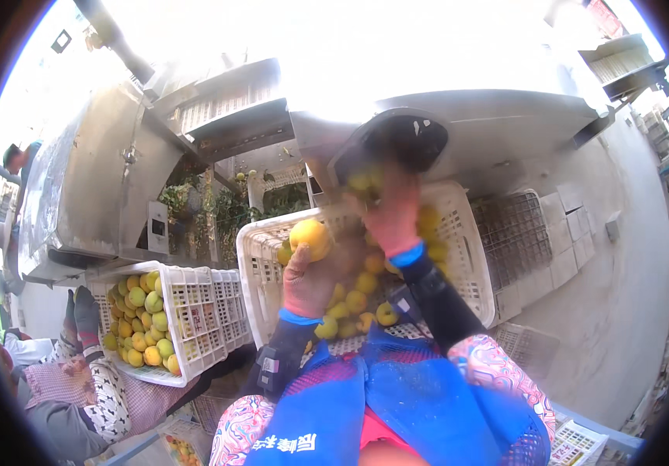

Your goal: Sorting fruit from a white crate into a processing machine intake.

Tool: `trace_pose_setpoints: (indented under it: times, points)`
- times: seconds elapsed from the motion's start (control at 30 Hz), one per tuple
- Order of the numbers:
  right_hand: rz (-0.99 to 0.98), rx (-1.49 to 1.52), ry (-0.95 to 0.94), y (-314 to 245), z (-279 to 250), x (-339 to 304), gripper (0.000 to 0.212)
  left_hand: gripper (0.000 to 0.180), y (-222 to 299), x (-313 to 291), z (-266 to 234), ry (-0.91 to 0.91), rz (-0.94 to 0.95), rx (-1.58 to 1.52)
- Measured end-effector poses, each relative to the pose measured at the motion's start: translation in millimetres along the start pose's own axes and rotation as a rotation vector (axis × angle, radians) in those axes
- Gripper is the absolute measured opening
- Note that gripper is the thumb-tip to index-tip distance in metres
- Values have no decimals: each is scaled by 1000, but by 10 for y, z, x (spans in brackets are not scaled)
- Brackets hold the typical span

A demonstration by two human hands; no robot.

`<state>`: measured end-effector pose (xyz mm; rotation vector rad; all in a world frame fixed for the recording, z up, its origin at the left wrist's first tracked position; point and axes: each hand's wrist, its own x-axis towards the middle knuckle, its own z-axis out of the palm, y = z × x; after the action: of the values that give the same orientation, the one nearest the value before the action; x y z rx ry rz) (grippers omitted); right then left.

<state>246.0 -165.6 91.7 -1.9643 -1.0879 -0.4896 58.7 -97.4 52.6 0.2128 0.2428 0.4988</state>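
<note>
Yellow fruit (310,238) gripped in your left hand (309,281).
Your right hand (393,217), blurred, grip unclear, reaches over the half-full white crate (466,256).

Top of my feed is totally blown out by daylight, pure white glare. Below it's softer and hazy. My right hand (391,213) is motion-blurred, and the fisheye bends everything near the black rim.

Right hand (391,213) blurred, its grip unreadable; fruit (365,180) by it smeared; sky overexposed; co-worker (70,388) cut off at the edge.
</note>
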Motion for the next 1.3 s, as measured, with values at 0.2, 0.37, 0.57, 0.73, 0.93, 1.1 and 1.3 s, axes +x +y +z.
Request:
trace_pose_setpoints:
  times: [0.2,0.37,0.57,0.73,0.93,1.1,1.3]
  points:
    - [126,44,-241,26,-26,182,71,54,155,79,171,2,-195,-14]
    - [-93,411,-312,-506,-304,-245,79,65,351,27,267,107,-147,413]
    - [103,490,-214,-775,-407,-481,65,73,322,23,302,-112,32,1034]
    - [120,486,-78,-583,-455,-308,69,70,210,66,308,34,0,774]
    - [43,-38,-10,119,60,112,76,63,-99,-164,-886,-15,-162,1923]
    - [-68,-81,159,244,213,562,46,74,-299,-210,-1436,-353,-366,2686]
    - [-197,-21,-820,500,213,-968,38,70,-271,266,-1435,-624,-841,2548]
